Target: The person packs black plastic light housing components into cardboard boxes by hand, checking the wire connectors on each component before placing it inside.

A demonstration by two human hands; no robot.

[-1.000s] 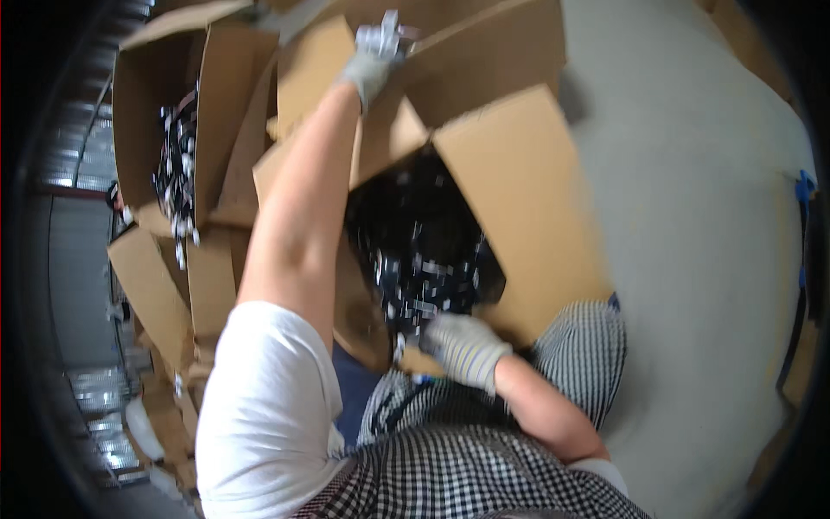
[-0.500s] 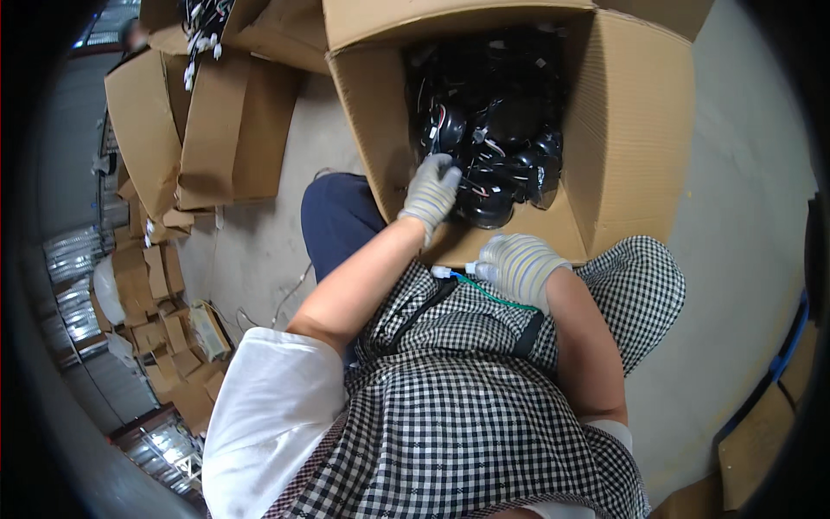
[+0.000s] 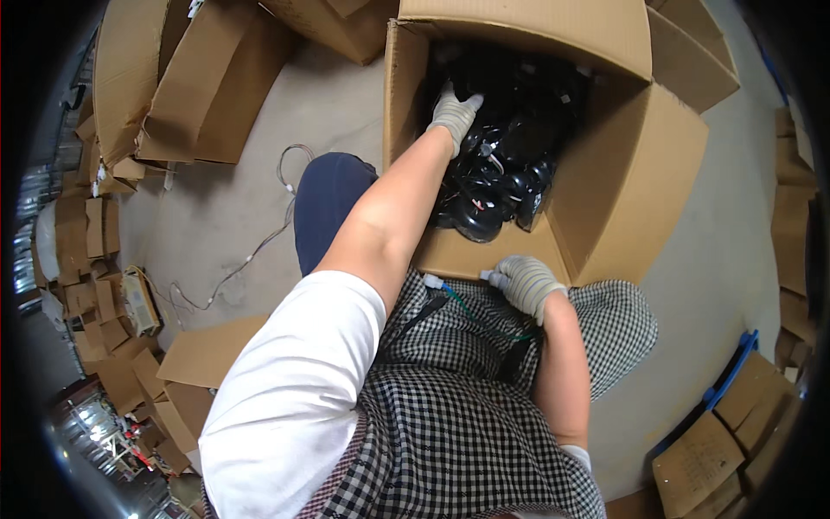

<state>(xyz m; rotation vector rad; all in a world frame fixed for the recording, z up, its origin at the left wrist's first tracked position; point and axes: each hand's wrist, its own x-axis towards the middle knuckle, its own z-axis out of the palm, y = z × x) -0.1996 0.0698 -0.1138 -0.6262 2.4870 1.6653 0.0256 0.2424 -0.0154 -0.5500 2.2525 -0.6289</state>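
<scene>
My left hand (image 3: 456, 111), in a striped knit glove, reaches deep into a cardboard box (image 3: 635, 177). Its thumb and fingers are apart over shiny black round parts (image 3: 478, 221) with short wires, which look like small motors or horns; the depth of the box is dark. Just outside the near edge of the box, my gloved right hand (image 3: 527, 284) is closed on a small white connector (image 3: 489, 275) that sticks out beside the thumb. Across my lap runs a green and blue cable (image 3: 467, 304), ending in another white plug (image 3: 433, 281).
More cardboard boxes (image 3: 194, 95) stand at the far left, with heaped cardboard pieces (image 3: 104, 298) behind. A loose wire (image 3: 246, 259) lies on the floor left of my knee. Flattened cardboard (image 3: 699, 463) and a blue strip (image 3: 731, 372) are at the right.
My left hand has moved farther into the box, from the near black parts to those at the far left. My right hand stays near my lap with the connector.
</scene>
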